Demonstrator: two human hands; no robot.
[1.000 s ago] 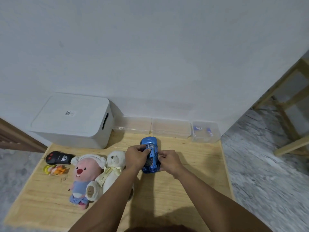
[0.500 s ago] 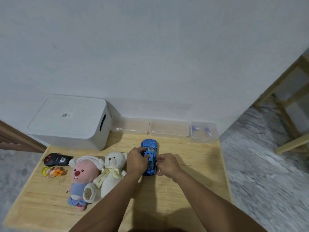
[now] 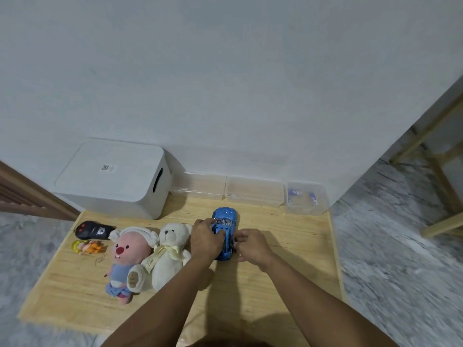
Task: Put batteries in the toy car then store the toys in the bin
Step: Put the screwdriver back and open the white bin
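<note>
At centre of pale wooden bench (image 3: pixel 288 249): left hand (image 3: pixel 205 240) and right hand (image 3: pixel 251 244), fingers closed round small blue toy car (image 3: pixel 226 216). Battery step barely begun. Next, likely: flip car, find hatch, fetch batteries from clear plastic box (image 3: pixel 307 199).

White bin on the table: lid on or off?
On. The white bin shows a flat lid with a label sticker covering its top; no opening visible.

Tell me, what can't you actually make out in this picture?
All in the head view:
- Blue toy car: its rear half is covered by the left hand and right hand.
- White bin: closed lid hides any contents.
- Label on the lid: too small to read.
- Blue items in the clear box: too blurred to identify.
</note>
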